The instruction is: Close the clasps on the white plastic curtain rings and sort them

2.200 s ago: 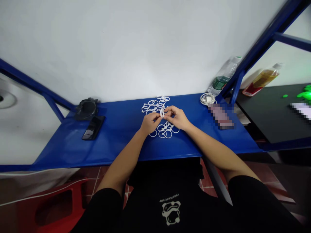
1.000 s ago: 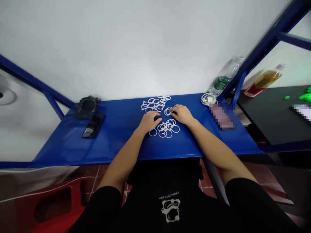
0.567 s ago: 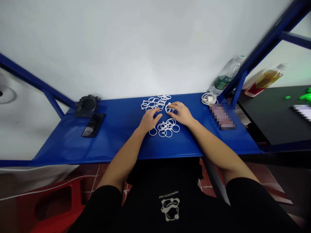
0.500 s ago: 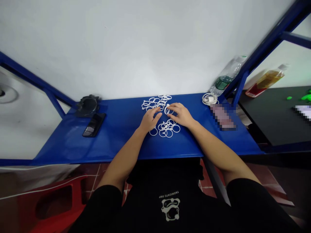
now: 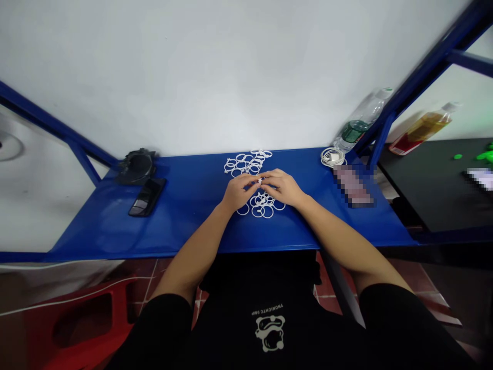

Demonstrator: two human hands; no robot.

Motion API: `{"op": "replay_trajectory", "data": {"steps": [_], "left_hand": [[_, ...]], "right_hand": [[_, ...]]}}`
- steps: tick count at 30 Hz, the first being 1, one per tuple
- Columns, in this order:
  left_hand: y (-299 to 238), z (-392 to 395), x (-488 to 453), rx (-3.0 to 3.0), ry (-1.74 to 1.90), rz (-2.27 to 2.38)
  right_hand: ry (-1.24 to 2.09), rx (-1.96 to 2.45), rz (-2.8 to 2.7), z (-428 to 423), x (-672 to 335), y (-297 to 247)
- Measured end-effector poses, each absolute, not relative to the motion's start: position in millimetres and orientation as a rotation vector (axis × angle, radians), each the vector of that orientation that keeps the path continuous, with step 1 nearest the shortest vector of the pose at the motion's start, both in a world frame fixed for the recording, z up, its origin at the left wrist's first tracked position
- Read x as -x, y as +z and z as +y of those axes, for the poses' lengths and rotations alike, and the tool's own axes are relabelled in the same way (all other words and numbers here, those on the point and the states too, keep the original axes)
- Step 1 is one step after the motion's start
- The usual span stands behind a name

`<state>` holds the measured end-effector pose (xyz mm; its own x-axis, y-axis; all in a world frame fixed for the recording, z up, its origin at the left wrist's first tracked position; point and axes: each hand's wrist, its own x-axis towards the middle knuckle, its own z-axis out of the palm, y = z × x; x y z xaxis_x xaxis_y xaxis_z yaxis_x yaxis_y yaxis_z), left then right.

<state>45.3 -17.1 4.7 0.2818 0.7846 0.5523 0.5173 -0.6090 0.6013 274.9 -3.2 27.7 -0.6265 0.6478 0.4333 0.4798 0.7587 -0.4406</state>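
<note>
My left hand [image 5: 238,191] and my right hand [image 5: 282,187] meet fingertip to fingertip over the blue shelf [image 5: 185,216]. Between them they pinch one small white ring [image 5: 260,181], mostly hidden by the fingers. A near heap of white rings [image 5: 264,205] lies just under and in front of the hands. A second, far heap of white rings [image 5: 246,162] lies behind them, close to the white wall.
A dark phone [image 5: 147,203] and a black round part [image 5: 136,165] lie at the left of the shelf. A coiled white cable [image 5: 332,156], a clear bottle [image 5: 358,121] and a blurred flat item [image 5: 352,186] stand at the right. A black table [image 5: 435,185] adjoins.
The hands were flat on the shelf, the right one taking a ring near the far heap. They have now drawn together above the near heap, both pinching that ring.
</note>
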Motion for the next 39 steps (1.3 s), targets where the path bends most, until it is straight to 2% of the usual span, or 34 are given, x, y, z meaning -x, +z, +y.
{"op": "replay_trajectory", "data": {"steps": [7,15,28,39], "left_hand": [[7.8,-19.2,-47.4,-2.259,1.206,1.25],[6.9,-20.6,-48.6,-2.283,1.262,1.211],[14.9,-18.6,-47.0,-2.286,1.286,1.346],[7.5,-16.8,-47.8,-2.323,0.873,1.219]], "right_hand": [[0.37,0.968,-2.255,-3.4,-274.1,25.6],[0.362,0.854,-2.244,-5.3,-273.5,25.8],[0.332,1.043,-2.25,9.5,-283.2,22.4],[0.225,1.361,-2.383,34.1,-301.9,2.3]]}}
